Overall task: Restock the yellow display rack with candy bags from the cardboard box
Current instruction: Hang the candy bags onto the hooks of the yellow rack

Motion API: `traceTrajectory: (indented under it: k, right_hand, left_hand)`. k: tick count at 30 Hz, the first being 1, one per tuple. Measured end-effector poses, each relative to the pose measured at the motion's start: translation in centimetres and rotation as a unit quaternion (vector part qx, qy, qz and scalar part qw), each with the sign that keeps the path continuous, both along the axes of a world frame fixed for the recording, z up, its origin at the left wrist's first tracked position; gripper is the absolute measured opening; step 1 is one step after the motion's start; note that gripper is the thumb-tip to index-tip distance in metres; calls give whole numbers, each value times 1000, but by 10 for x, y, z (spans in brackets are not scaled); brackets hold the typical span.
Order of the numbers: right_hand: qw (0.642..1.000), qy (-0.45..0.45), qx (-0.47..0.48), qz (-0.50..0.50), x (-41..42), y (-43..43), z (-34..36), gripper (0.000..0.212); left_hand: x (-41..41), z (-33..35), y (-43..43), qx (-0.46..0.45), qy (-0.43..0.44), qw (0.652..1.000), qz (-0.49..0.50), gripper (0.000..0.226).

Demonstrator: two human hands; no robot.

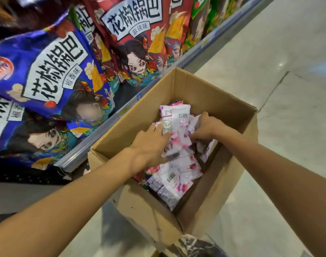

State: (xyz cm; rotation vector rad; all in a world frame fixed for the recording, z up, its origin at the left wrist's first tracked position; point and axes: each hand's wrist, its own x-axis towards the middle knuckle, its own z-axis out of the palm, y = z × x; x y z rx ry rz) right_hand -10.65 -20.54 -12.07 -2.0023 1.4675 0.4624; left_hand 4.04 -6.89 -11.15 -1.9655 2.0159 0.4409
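Flanking the box [210,93] of candy bags [177,175] are shelves [88,145] and tiles [281,58].

Both hands reach into the cardboard box [210,101]. The left hand [151,145] and right hand [204,127] grip candy bags [177,130].

I see plain tan-brown on the cardboard box [201,93]. The candy bags [178,145] in it are white, blotched with pink and purple, and carry black barcodes. The blue snack bag [37,58] and the red snack bag [139,43] both show white labels, black characters and yellow-orange patches. The green bags [214,13] sit farther along. The floor [269,62] is pale grey.
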Motion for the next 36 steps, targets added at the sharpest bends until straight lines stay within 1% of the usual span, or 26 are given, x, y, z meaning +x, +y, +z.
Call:
traceTrajectory:
  k: [3, 5, 6, 9, 11, 12, 15, 18, 20, 21, 22, 24, 25, 27, 28, 30, 33, 34, 36]
  right_hand:
    - [1000, -23, -14, -13, -7, -1, 13, 92]
    - [999, -42, -17, -17, -9, 2, 19, 96]
    - [999, -47, -17, -17, -9, 3, 21, 97]
    - [999, -47, 0, -11, -5, 7, 23, 92]
    - [999, -38, 17, -5, 1, 13, 19, 91]
    - [999, -36, 24, -3, 5, 17, 16, 94]
    - [998, -55, 36, -12, 13, 22, 6, 110]
    - [996, -56, 50, -54, 11, 15, -3, 126]
    - [994, -48, 68, -74, 9, 15, -7, 129]
    - [993, -45, 84, -76, 9, 17, -9, 125]
    - [993, -43, 90, -68, 9, 18, -12, 112]
    - [996, -39, 59, -58, 8, 19, -13, 66]
    - [996, -42, 42, -62, 8, 17, -12, 49]
    - [994, -72, 17, -83, 6, 10, -9, 30]
    - [992, -91, 5, -92, 4, 6, -7, 26]
    - [994, -92, 7, -66, 3, 4, 2, 28]
    - [998, -18, 62, 23, 6, 16, 5, 41]
    - [997, 3, 58, 42, 6, 21, 1, 44]
    - [998, 35, 8, 59, 8, 27, -7, 49]
  left_hand:
    - [8, -13, 5, 113, 94, 989, 25, 59]
    - [16, -17, 4, 135, 123, 982, 48, 60]
    - [18, -19, 3, 126, 128, 981, 68, 62]
    - [13, -25, -4, 78, 99, 987, 101, 67]
    - [6, -27, -7, 76, 63, 991, 96, 66]
    - [4, -28, -8, 83, 50, 991, 93, 64]
    - [6, -31, -8, 123, 39, 987, 96, 46]
    - [17, -32, -9, 142, 60, 981, 121, 36]
    - [24, -31, -9, 141, 74, 977, 143, 34]
    - [26, -31, -10, 138, 80, 975, 154, 32]
    - [28, -31, -11, 136, 87, 973, 165, 29]
    - [30, -30, -11, 130, 104, 969, 184, 21]
    - [32, -30, -10, 128, 112, 966, 193, 18]
    - [35, -30, -10, 127, 129, 962, 206, 25]
    - [37, -31, -10, 125, 135, 960, 209, 26]
    - [39, -34, -10, 122, 139, 959, 212, 24]
    - [38, -35, -10, 126, 139, 957, 221, 23]
    - [37, -35, -10, 125, 139, 957, 223, 23]
    - [36, -35, -10, 123, 139, 956, 227, 23]
